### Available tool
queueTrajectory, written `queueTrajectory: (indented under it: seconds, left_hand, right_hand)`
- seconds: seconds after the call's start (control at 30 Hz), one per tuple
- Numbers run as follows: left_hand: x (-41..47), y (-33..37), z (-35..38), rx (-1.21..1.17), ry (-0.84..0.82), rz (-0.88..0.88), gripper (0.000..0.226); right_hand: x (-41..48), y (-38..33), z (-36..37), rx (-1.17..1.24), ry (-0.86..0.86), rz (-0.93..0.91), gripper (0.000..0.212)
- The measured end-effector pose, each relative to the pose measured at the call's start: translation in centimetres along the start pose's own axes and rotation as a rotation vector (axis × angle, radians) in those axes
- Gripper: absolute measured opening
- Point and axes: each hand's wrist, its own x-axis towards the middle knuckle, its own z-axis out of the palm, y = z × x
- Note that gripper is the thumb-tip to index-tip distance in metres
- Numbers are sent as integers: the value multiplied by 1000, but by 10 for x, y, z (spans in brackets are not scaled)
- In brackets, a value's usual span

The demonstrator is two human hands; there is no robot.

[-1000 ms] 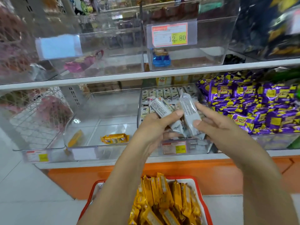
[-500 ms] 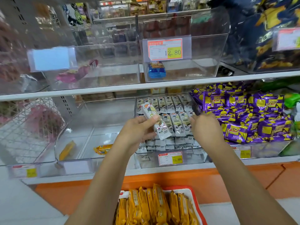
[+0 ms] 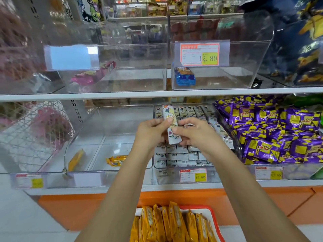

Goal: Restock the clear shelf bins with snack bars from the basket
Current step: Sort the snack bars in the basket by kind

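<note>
clear glossy plastic bins (image 3: 122,119), shiny foil wrappers (image 3: 265,130)

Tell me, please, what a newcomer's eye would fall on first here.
The left hand and right hand pinch a white snack bar upright at the centre. To the right lies a heap of purple-and-yellow packets; at the bottom edge, yellow bars stand packed in the red basket.

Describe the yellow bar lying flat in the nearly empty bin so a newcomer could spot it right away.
Start at the lower white shelf and find the wide clear plastic bin left of the bin packed with white-wrapped bars. The yellow-wrapped snack bar lies flat on its floor near the front. Its only neighbour, another yellow bar, leans against the left wall.
</note>
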Motion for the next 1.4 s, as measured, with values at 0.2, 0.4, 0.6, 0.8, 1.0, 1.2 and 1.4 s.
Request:
queueTrajectory:
  seconds: [0.2,0.4,0.6,0.8,1.0,1.2,1.4]
  left_hand:
    - [13,-8,-23,480,225,126,33]
    - [19,-25,-35,390,-66,23,44]
    - [17,-28,-45,378,-163,34,40]
    - [18,-31,-49,383,-206,16,45]
    - [-15,-28,-83,389,-97,44,23]
    - [-104,-55,-179,435,163,-21,39]
    - [-169,-146,-254,855,178,-385,27]
  right_hand:
    - [53,-7,16,-116,130,16,28]
    - [101,-8,55,-520,332,-156,22]
    - [126,-5,67,-654,335,11,37]
    - [122,-12,65,-763,324,69,43]
    - [62,-16,69,-767,344,-240,30]
    - [-38,24,105,-862,-110,-324,40]
    - [-88,108,175,-981,-498,-175,33]
